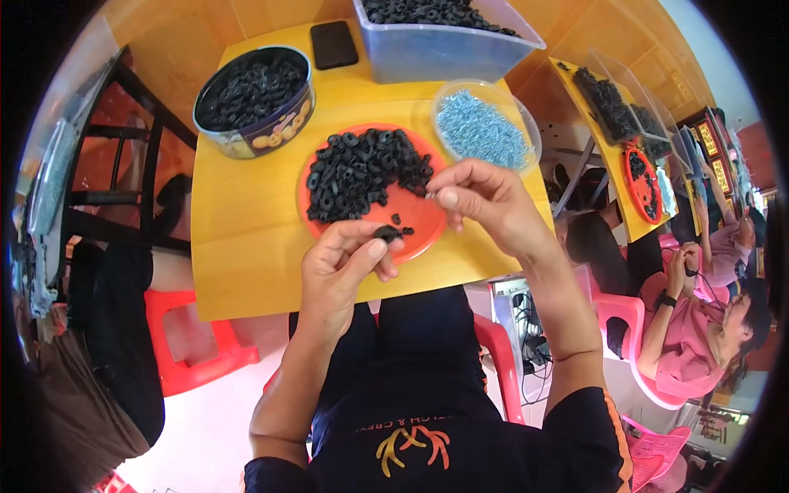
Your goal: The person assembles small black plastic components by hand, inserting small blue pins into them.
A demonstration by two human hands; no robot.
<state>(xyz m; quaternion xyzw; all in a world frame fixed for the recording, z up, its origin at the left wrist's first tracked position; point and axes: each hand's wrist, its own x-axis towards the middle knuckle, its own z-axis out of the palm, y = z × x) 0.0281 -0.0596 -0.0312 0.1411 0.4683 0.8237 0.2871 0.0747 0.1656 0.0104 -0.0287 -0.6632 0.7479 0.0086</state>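
Observation:
My left hand (pixel 337 261) is closed, its thumb and fingertips pinching a small black plastic part (pixel 387 233) over the near edge of an orange-red plate (pixel 415 234). A pile of similar black parts (pixel 362 172), several with round holes, covers the far and left side of that plate. Two small black bits (pixel 396 219) lie near my left fingertips. At the plate's right edge my right hand (pixel 485 201) pinches a tiny silvery screw (pixel 430 195), mostly hidden by the fingers. Just beyond it stands a clear round tub (pixel 532 141) holding many small shiny screws (pixel 481 127).
A round tin (pixel 255 141) full of black parts stands at the table's far left, beside a dark phone (pixel 334 44). At the back is a translucent bin (pixel 452 53) of black parts. On the right, a person in pink (pixel 686 349) sits by another yellow table (pixel 612 156).

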